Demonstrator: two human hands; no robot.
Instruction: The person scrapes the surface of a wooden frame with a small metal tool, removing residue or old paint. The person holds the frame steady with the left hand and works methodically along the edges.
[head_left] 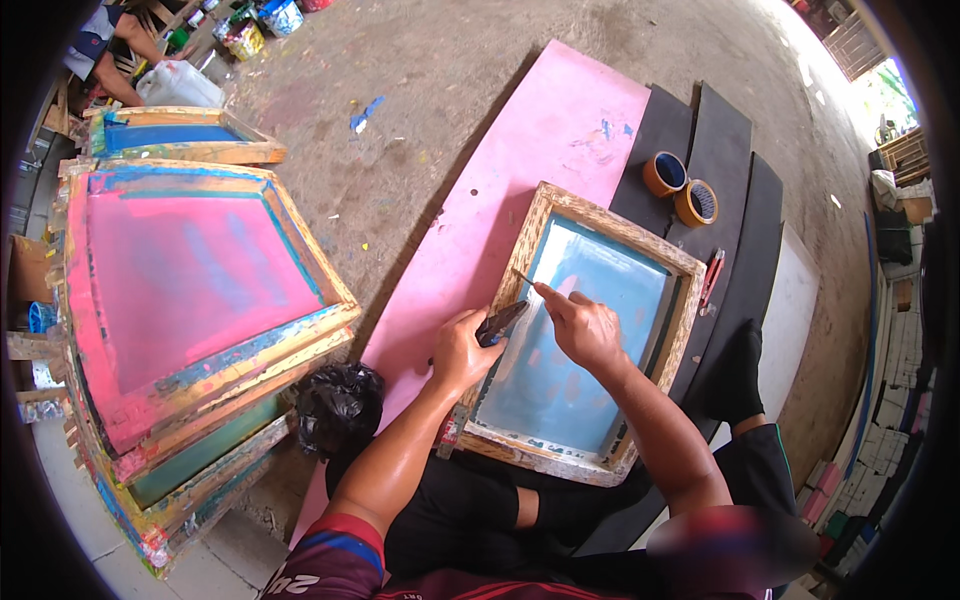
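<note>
At a wood-framed screen (610, 400), apparent pliers (503, 323) are gripped in the left hand (463, 350), a thin rod (524, 277) in the right hand (583, 328).

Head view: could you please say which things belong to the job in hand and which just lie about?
In use: blue-meshed frame; dark tool in left hand; thin tool in right hand.
Apparently idle: two orange rolls; red tool; black bag; stacked frames.

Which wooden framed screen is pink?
The large wooden screen at left; the lower wooden screen beneath is green, the small wooden screen beyond and central wooden screen blue.
</note>
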